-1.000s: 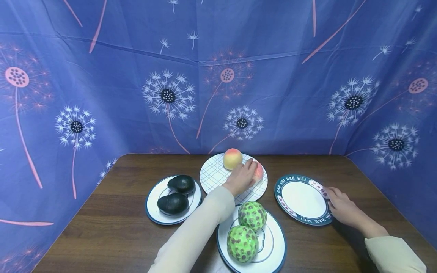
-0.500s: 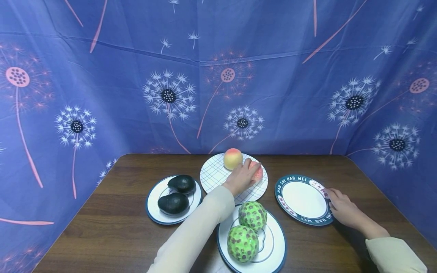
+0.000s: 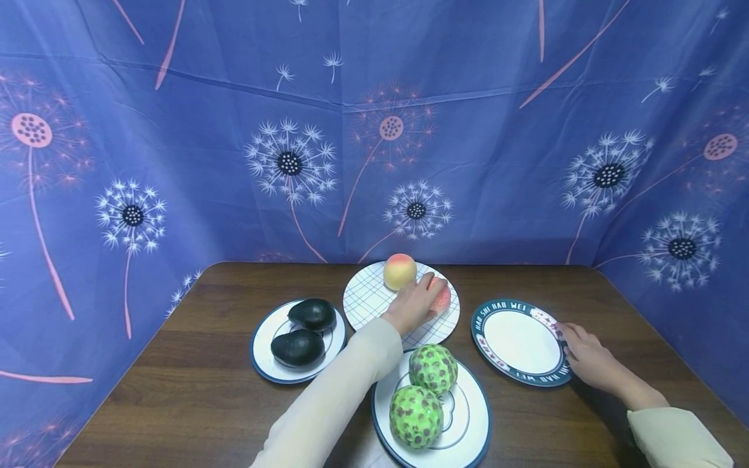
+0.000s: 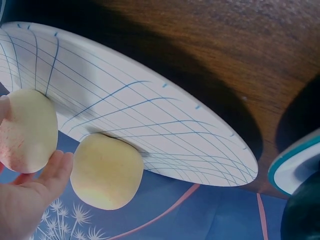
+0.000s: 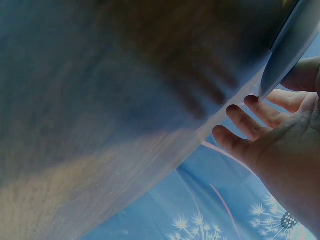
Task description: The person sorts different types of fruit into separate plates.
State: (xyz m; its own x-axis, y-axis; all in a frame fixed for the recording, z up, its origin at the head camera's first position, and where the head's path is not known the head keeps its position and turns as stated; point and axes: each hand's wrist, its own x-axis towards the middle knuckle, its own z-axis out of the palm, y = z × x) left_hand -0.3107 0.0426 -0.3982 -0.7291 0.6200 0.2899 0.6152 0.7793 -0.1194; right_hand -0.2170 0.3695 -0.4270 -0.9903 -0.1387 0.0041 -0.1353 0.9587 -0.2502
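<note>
My left hand grips a pinkish peach on the right part of the white, blue-gridded plate at the back of the table. In the left wrist view the fingers curl about this peach, while a yellower peach sits beside it, not held. At the right, my right hand holds the near-right rim of a bare plate with a dark green lettered border. The right wrist view shows thumb and fingers on either side of that plate's edge.
Two dark green avocado-like fruits lie on a blue-rimmed plate at left. Two bumpy green, brown-spotted balls rest on a front-centre plate, close to my left forearm. Patterned blue cloth hangs behind the wooden table.
Over the last second, my left fingers have settled slightly closer about the peach. The right hand and the plates look unmoved.
</note>
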